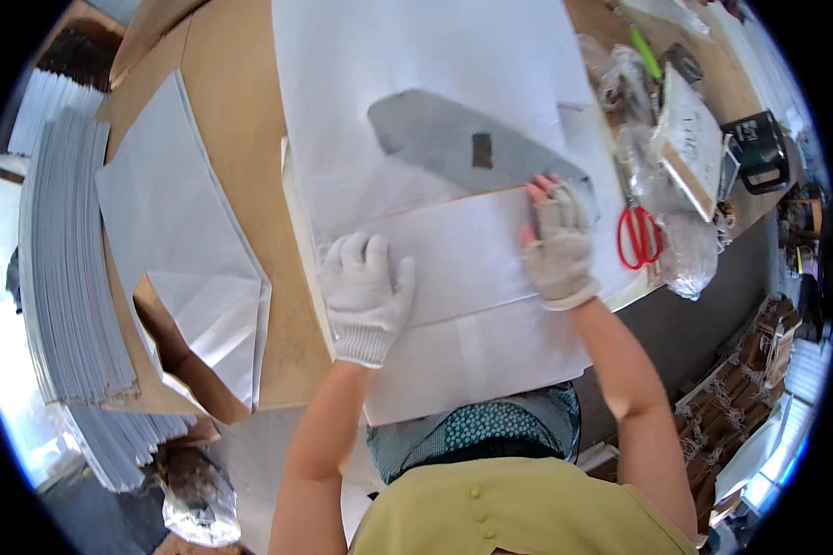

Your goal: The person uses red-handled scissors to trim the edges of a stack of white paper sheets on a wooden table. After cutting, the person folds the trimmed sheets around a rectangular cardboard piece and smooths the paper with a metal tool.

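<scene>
My left hand (366, 291), in a white knit glove, lies flat on a sheet of white paper (463, 268) with its fingers stretched out. To the right, my right hand (562, 245) rests on the same sheet in a worn glove that leaves the fingertips bare. Its fingers point away from me and touch the near edge of a flat grey template (426, 139) with a dark square patch. A crease or edge crosses the paper between the two hands. Under the sheet lies a larger stack of white paper (416, 46).
On the left are a folded white paper bag (185, 213) with a brown opening and a tall stack of paper sheets (69, 259). Red-handled scissors (639, 238), clear plastic wrap (690, 254), a white block (690, 139) and a black mug (759, 153) sit at the right.
</scene>
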`<action>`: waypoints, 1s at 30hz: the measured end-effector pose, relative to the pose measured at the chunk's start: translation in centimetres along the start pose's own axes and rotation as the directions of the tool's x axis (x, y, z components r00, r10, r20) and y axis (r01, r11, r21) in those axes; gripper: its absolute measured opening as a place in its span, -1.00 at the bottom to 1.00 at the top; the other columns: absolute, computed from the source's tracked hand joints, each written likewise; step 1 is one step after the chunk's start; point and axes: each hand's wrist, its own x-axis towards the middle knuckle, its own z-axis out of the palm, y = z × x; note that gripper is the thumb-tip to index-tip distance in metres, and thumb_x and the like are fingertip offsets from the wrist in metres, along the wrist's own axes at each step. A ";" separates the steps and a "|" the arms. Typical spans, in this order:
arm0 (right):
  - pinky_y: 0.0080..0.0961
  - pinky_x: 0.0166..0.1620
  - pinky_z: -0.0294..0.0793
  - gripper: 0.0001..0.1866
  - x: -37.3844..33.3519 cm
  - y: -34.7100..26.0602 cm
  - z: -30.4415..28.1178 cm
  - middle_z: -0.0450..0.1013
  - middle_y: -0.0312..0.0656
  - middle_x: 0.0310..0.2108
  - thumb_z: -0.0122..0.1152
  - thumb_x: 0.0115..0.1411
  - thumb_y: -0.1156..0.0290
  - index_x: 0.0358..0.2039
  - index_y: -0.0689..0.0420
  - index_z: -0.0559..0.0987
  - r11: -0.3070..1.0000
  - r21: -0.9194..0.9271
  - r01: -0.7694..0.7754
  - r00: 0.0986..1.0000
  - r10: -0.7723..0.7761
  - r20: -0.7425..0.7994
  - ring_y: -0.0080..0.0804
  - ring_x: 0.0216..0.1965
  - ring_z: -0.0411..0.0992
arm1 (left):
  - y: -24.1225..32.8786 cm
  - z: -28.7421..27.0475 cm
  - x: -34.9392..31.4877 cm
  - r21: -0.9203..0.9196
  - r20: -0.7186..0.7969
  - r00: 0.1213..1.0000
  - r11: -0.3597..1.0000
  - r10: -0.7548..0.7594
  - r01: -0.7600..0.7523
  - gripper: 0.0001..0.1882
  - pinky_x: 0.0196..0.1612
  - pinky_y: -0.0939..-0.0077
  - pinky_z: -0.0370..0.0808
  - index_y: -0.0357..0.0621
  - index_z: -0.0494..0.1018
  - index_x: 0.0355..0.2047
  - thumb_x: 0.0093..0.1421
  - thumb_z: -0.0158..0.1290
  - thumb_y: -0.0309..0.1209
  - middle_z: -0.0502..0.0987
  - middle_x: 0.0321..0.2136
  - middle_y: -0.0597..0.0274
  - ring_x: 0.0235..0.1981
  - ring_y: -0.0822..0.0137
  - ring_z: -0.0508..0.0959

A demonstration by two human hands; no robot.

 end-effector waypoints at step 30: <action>-0.37 -0.03 0.46 -0.69 -8.0 2.8 -3.1 0.46 0.02 -0.07 0.05 0.29 0.48 0.04 0.23 0.46 0.635 0.598 -0.489 0.776 0.629 -0.034 -0.19 -0.10 0.49 | 3.5 0.8 -5.7 -0.257 -0.123 0.926 0.890 0.357 -0.377 -0.63 0.02 0.10 0.38 -0.08 0.44 -0.26 -0.10 0.31 -0.53 0.43 -0.14 0.13 -0.03 -0.01 0.43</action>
